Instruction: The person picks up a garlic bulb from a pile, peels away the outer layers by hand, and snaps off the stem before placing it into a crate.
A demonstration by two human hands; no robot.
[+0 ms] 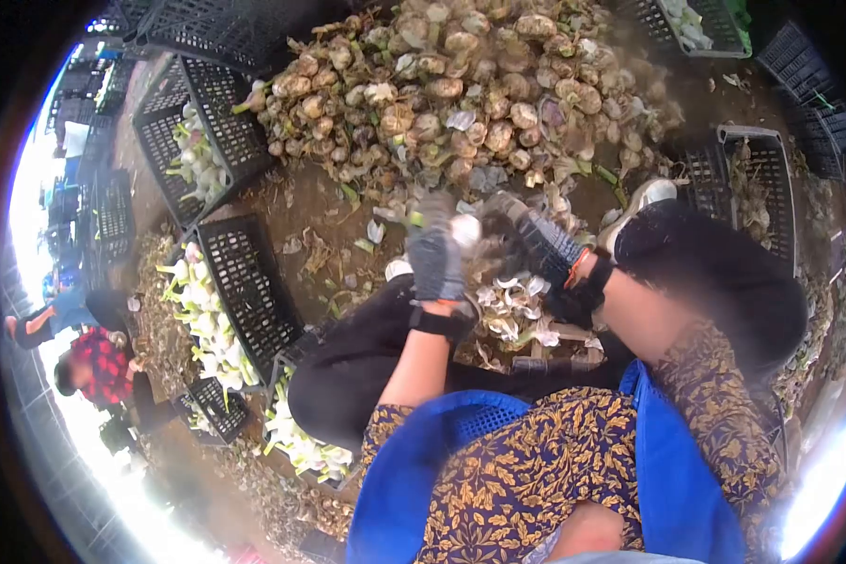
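White bulb in the left glove, right hand close beside it

In the head view, the only one, a seated person's two gloved hands meet between spread knees in dark trousers (348,390). The left hand (434,258), in a grey glove, is closed round a white bulb (465,231), which shows at the side facing the other hand; a bit of green shows at the opposite edge of the glove. The right hand (545,235) is just beside the bulb, its fingers smeared by motion blur, so I cannot tell whether they are apart, together or clamped on anything. A dark wristband (442,324) circles the left wrist, and an orange band (578,267) shows at the right one

Below the hands, pale peelings (512,310) lie on the ground between the legs. Beyond the hands spreads a large heap of brownish bulbs (470,94), some with stalk ends. To the left, a black crate (240,122) holds pale bulbs, and nearer the person another black slatted crate (254,282) stands beside many white bulbs with green stems (216,324). To the right, near a pale shoe (656,194), stands a grey-rimmed crate (788,193) with dry scraps inside

The person wears a blue apron (686,470) over a leaf-patterned top (526,470). Far left, another person in a red checked shirt (113,365) is near a small black crate (226,418)
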